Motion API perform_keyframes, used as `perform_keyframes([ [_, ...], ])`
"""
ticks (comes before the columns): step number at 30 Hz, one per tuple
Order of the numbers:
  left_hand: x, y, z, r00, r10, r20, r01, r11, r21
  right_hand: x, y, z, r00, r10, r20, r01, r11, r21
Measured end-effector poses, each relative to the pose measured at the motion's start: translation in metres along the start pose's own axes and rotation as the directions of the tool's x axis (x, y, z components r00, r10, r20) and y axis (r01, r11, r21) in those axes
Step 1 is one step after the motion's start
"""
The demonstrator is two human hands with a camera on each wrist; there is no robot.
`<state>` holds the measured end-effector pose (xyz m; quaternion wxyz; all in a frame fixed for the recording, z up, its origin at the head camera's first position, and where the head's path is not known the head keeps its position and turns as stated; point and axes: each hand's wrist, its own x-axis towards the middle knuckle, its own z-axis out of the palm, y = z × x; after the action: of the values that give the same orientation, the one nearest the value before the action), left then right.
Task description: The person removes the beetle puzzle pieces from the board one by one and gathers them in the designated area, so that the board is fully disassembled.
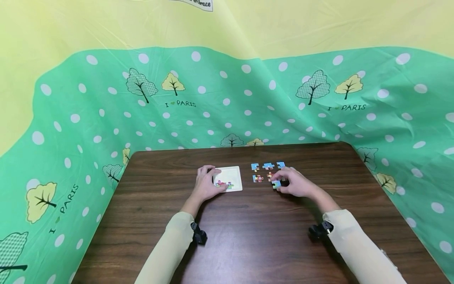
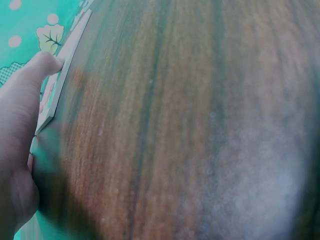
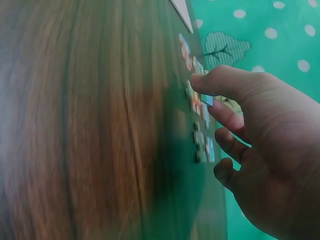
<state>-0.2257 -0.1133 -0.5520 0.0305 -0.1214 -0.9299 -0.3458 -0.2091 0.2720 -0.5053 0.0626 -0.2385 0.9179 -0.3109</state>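
Observation:
A small white puzzle tray [image 1: 232, 173] lies on the table with a few colourful joined pieces [image 1: 220, 183] along its near side. My left hand [image 1: 205, 186] holds the tray from the left, thumb at the near edge and fingers at the far left corner. In the left wrist view the thumb overlaps the tray's rim [image 2: 75, 45]. My right hand [image 1: 298, 184] pinches a blue and green jigsaw piece [image 1: 276, 184] between thumb and fingers. That piece [image 3: 206, 99] shows beneath the thumb in the right wrist view, close over other pieces.
Right of the tray, loose jigsaw pieces lie in rows: blue ones [image 1: 268, 166] at the back, a red and yellow one [image 1: 258, 178] nearer, another partly behind the right fingers. The dark wooden table [image 1: 255, 236] ends at a green dotted curtain [image 1: 213, 114].

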Motion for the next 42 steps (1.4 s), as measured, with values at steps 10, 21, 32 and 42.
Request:
perform_keyframes([
  [10,0.002,-0.001,0.002,1.000,0.015,-0.019,-0.015,1.000,-0.004,-0.018,0.014,-0.008,1.000,0.003,-0.023,-0.003,1.000,-0.017],
  [21,0.001,-0.001,0.001,1.000,0.009,-0.015,-0.009,1.000,0.006,-0.031,0.026,-0.015,0.999,0.038,-0.006,-0.038,0.999,-0.026],
  [32,0.001,0.000,0.000,1.000,0.004,-0.012,-0.004,1.000,-0.006,-0.036,0.026,-0.016,0.998,0.064,0.017,-0.064,0.998,-0.020],
  [42,0.001,-0.001,0.001,1.000,0.006,-0.015,-0.006,1.000,-0.009,-0.036,0.025,-0.016,0.997,0.077,0.024,-0.077,0.997,-0.017],
])
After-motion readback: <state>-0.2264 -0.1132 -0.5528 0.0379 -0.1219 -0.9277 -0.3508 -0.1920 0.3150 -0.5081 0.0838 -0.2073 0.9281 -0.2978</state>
